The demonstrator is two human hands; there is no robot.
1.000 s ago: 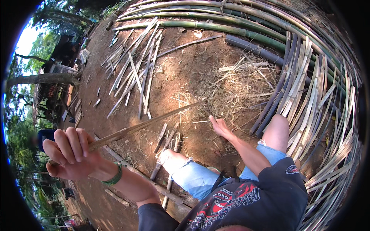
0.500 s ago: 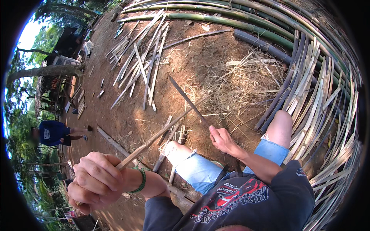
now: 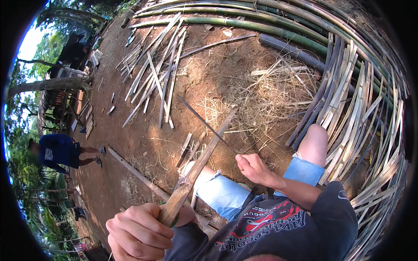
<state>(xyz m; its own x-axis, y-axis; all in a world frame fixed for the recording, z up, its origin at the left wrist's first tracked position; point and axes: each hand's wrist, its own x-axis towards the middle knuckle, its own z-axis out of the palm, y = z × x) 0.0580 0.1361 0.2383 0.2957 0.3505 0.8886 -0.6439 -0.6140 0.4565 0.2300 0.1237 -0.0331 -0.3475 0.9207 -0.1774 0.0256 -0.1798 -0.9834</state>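
Observation:
A closed fist, my left hand (image 3: 139,232), grips the near end of a split bamboo strip (image 3: 187,180) at the lower left. The strip slants up and away, its broad brownish face showing and a node along its length. My right hand (image 3: 257,169) is closed in front of my knees on a long, thin-bladed knife (image 3: 197,114), whose handle is mostly hidden in my fingers. The dark blade points to the far left and crosses the strip near its far end; whether they touch I cannot tell.
Split bamboo strips (image 3: 161,82) lie scattered on the soil ahead, near a heap of shavings (image 3: 265,95). Green bamboo poles (image 3: 244,27) line the far side. More strips (image 3: 348,117) are stacked at my right. Another person (image 3: 56,150) is at the left, near a pole (image 3: 133,169).
My left hand has moved right and nearer, and the strip has turned to show its broad face. The blade has shifted slightly left. The other person's legs and arms have moved.

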